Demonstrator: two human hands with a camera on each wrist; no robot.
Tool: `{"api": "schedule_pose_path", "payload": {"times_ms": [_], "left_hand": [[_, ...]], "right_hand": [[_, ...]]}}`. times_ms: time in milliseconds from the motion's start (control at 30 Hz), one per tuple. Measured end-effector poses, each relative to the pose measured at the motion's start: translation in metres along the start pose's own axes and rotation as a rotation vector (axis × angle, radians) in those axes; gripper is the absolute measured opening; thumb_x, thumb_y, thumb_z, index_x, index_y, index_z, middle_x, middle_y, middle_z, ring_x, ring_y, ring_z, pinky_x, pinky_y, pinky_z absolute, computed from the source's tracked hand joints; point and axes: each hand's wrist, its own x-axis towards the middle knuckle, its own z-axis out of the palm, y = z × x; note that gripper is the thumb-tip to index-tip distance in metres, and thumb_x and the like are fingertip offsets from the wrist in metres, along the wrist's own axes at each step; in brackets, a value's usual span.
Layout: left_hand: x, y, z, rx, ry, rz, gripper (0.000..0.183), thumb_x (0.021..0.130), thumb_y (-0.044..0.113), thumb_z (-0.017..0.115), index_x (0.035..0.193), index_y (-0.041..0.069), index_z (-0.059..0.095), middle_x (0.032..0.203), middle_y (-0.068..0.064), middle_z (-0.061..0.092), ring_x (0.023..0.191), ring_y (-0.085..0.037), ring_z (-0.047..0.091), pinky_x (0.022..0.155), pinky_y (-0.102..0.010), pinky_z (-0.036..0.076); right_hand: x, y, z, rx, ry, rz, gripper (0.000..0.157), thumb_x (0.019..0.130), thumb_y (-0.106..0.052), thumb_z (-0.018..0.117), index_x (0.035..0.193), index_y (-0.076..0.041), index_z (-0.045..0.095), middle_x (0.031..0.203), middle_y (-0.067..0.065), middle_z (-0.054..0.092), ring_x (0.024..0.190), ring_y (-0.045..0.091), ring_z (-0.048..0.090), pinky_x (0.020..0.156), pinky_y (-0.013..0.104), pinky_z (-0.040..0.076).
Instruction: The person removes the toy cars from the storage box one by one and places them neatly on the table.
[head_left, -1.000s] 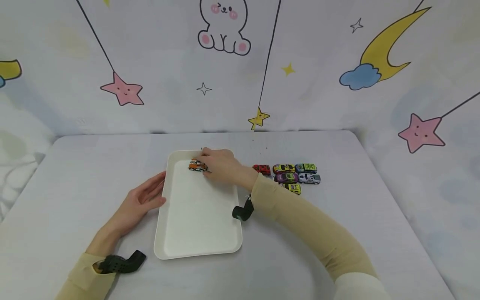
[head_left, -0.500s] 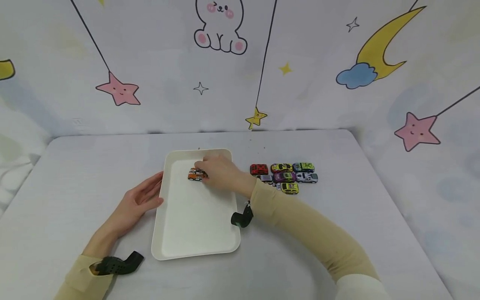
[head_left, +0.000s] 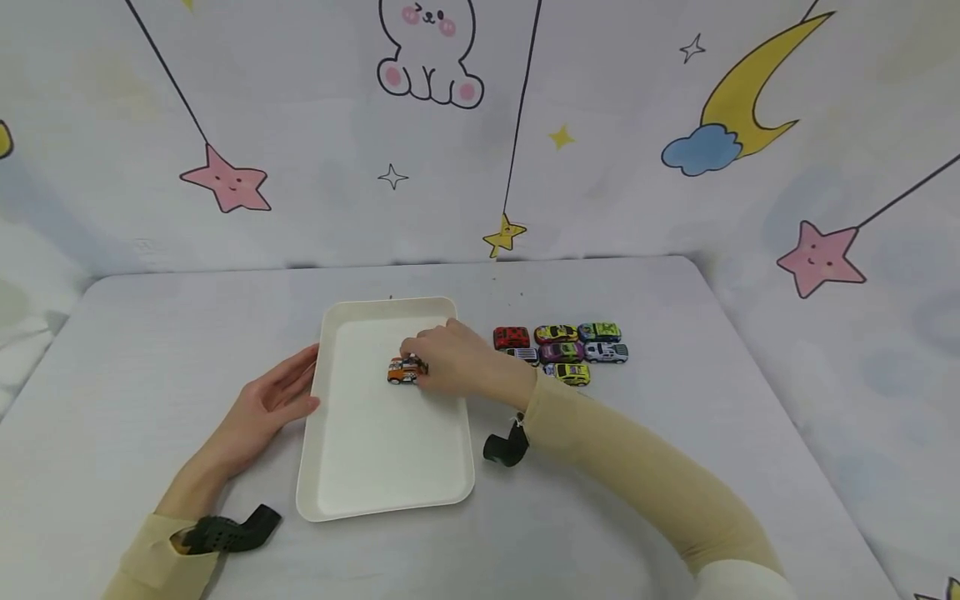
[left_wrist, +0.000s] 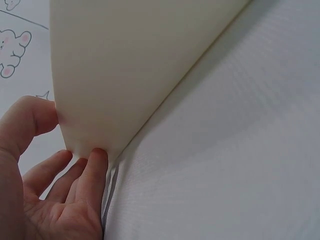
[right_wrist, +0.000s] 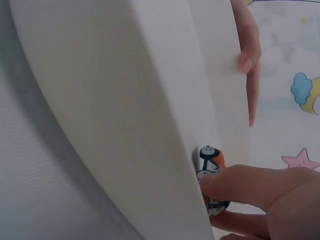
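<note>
An orange-and-white toy car (head_left: pixel 400 372) is inside a white rectangular tray (head_left: pixel 375 454), in its far half. My right hand (head_left: pixel 467 363) reaches over the tray's right rim and pinches the car's right end. In the right wrist view, thumb and finger grip the toy car, whose dark wheel and orange edge show beyond the thumb. On the tray's left side, my left hand (head_left: pixel 258 417) touches the outer wall. Its thumb and loosely bent fingertips rest against that wall in the left wrist view, without wrapping round it.
Several toy cars stand close together right of the tray, among them a red one (head_left: pixel 512 337), a purple one (head_left: pixel 562 352) and a silver one (head_left: pixel 606 352). A patterned cloth backdrop (head_left: pixel 330 125) rises behind the white table (head_left: pixel 637 467).
My right hand has drawn the orange toy car nearer to me and slightly rightward within the tray. The left hand has stayed at the tray's side. The head view has shifted slightly.
</note>
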Motion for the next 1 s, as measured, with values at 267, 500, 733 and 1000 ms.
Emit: {"api": "schedule_pose_path", "payload": {"times_ms": [267, 500, 733, 1000], "left_hand": [[0.0, 0.0, 0.001, -0.004, -0.005, 0.007, 0.07, 0.097, -0.004, 0.059, 0.157, 0.002, 0.025, 0.164, -0.018, 0.024, 0.14, 0.005, 0.038, 0.108, -0.01, 0.039], [0.0, -0.001, 0.001, 0.003, -0.004, 0.009, 0.07, 0.097, -0.004, 0.059, 0.158, 0.003, 0.026, 0.164, -0.016, 0.025, 0.139, 0.007, 0.038, 0.107, -0.01, 0.04], [0.0, -0.001, 0.0, -0.006, -0.007, 0.014, 0.07, 0.097, -0.005, 0.059, 0.157, 0.001, 0.025, 0.164, -0.018, 0.024, 0.14, 0.006, 0.038, 0.107, -0.01, 0.04], [0.0, 0.0, 0.001, 0.007, -0.009, 0.009, 0.07, 0.097, -0.004, 0.059, 0.158, 0.002, 0.024, 0.164, -0.018, 0.023, 0.139, 0.007, 0.038, 0.107, -0.01, 0.04]], "right_hand": [[-0.031, 0.017, 0.004, 0.051, 0.183, -0.095, 0.035, 0.094, -0.024, 0.069, 0.128, -0.02, 0.065, 0.116, -0.002, 0.069, 0.087, 0.01, 0.063, 0.075, 0.029, 0.044], [-0.062, 0.031, 0.013, 0.078, 0.361, -0.126, 0.036, 0.092, -0.017, 0.07, 0.127, -0.016, 0.065, 0.117, 0.0, 0.067, 0.084, 0.011, 0.062, 0.072, 0.028, 0.045], [-0.09, 0.044, 0.025, 0.182, 0.518, -0.13, 0.038, 0.088, -0.012, 0.071, 0.126, -0.015, 0.065, 0.119, 0.003, 0.064, 0.093, 0.014, 0.063, 0.081, 0.036, 0.051], [-0.122, 0.066, 0.043, 0.274, 0.627, -0.094, 0.045, 0.085, -0.004, 0.07, 0.129, -0.014, 0.063, 0.123, 0.005, 0.06, 0.065, 0.009, 0.046, 0.06, 0.022, 0.044]]}}
